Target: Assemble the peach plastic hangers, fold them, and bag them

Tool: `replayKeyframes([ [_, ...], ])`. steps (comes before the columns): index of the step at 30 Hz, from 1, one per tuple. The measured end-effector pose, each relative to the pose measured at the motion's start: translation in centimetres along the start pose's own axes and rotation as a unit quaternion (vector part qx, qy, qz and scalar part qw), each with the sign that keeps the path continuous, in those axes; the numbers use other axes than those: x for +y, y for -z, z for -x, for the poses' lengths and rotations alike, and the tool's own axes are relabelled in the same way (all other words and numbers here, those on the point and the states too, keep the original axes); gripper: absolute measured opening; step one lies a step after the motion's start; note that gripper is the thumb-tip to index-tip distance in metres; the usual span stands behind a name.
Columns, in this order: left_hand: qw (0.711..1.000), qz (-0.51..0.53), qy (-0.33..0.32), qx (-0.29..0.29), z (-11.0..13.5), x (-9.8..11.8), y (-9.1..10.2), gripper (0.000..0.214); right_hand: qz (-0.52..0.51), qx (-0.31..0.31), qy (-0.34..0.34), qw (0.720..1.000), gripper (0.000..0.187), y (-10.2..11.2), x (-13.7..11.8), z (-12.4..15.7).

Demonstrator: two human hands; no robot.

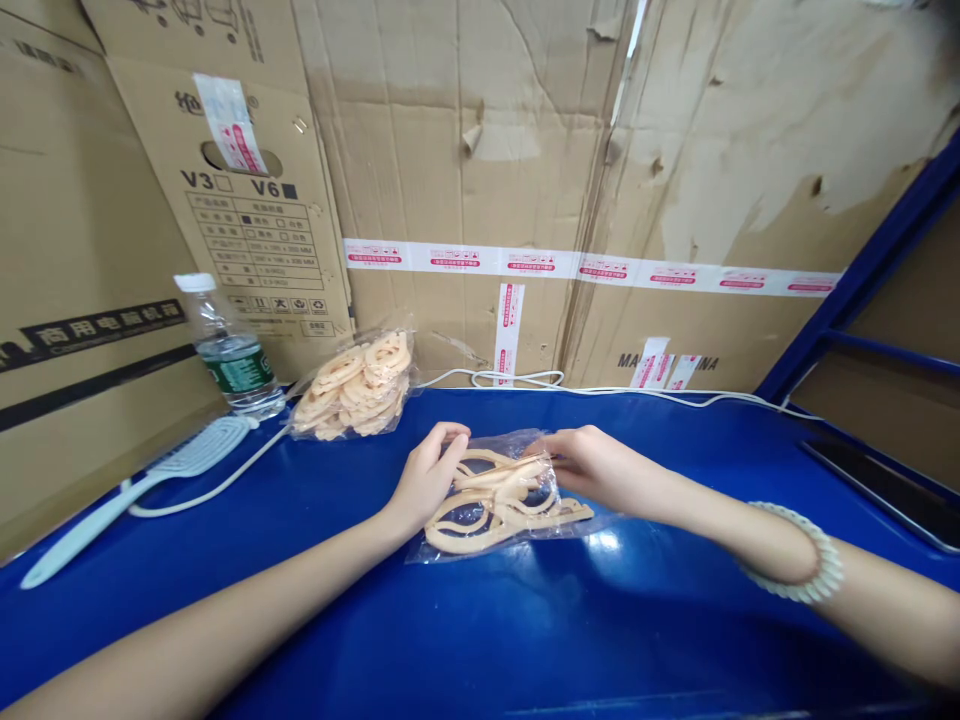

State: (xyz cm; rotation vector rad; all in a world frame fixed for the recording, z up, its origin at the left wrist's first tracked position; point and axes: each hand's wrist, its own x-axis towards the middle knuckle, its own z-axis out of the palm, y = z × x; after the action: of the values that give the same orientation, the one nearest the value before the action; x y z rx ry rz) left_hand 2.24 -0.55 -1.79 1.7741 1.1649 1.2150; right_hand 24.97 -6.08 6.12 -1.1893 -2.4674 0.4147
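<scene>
A clear plastic bag (517, 525) with flat beige looped pieces (469, 540) inside lies on the blue table in front of me. My left hand (429, 478) is closed on its upper left side, the fingers curled and the thumb against the plastic. On the right, my right hand (596, 465) pinches the bag's upper right part; its fingertips are partly hidden behind the bag. Farther back on the left stands a second clear bag (360, 385), full of similar beige pieces, apart from both hands.
A water bottle (236, 360) and a pale blue hairbrush (180, 465) are at the left. A white cable (517, 378) runs along the back by the cardboard wall (465, 180). A dark flat device (889, 490) lies at right, near a blue metal frame (862, 260).
</scene>
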Motion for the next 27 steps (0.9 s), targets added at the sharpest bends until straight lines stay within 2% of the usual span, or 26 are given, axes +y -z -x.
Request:
replayKeyframes([
  [5,1.000,-0.005,-0.007,-0.008,0.0,-0.2,-0.1,0.026,0.032,0.045,-0.014,0.998,0.024,1.1,0.6,1.2],
  [14,1.000,-0.007,-0.017,-0.011,-0.1,-0.5,-0.1,0.027,-0.012,0.091,0.057,0.994,0.024,3.0,3.7,2.8],
  [21,1.000,-0.014,-0.013,-0.015,-0.2,-0.4,-0.1,0.027,-0.146,0.105,0.051,0.982,0.024,3.5,6.6,3.6],
  [27,0.999,-0.028,-0.011,-0.027,-0.1,-0.3,-0.1,0.029,-0.341,0.169,-0.026,0.924,0.035,2.3,8.5,3.5],
])
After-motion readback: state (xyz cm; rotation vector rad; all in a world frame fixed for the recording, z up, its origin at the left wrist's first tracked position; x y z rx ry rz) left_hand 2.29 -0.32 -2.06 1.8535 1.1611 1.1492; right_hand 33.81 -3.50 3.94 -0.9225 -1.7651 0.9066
